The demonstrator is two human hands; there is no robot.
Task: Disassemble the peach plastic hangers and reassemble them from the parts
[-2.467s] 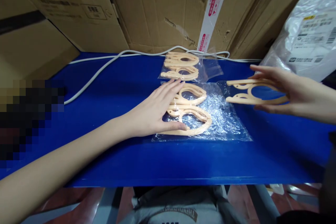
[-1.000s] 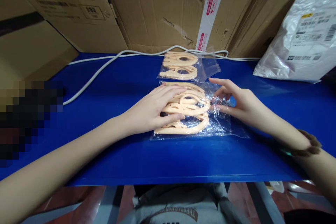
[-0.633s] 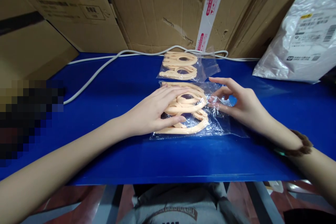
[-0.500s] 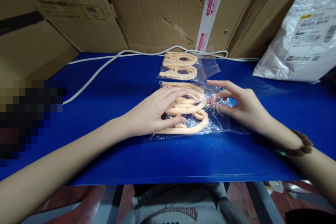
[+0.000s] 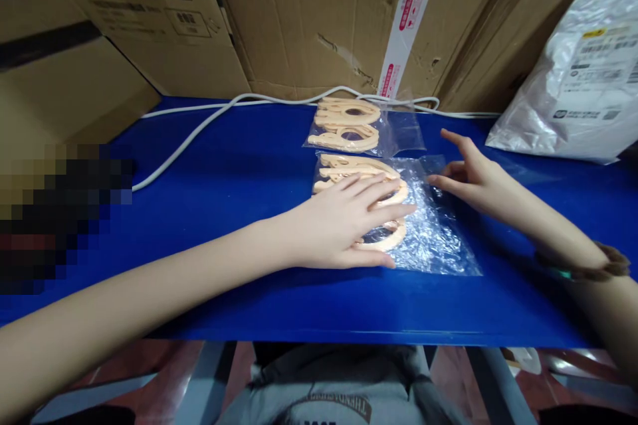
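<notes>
A clear plastic bag lies on the blue table with several peach plastic hangers inside it. My left hand lies flat on those hangers, fingers stretched out toward the right. My right hand rests at the bag's far right edge, fingers apart, fingertips on the plastic film. A second bag of peach hangers sits just behind, near the boxes.
Cardboard boxes wall off the back and left of the table. A white cable runs along the back edge. A grey shipping bag sits at the far right. A blurred dark patch covers the table's left end.
The loose hanger from my right hand went into the bag. My left hand slid right over the hangers, and my right hand let go of the bag's mouth and drew back to its far edge.
</notes>
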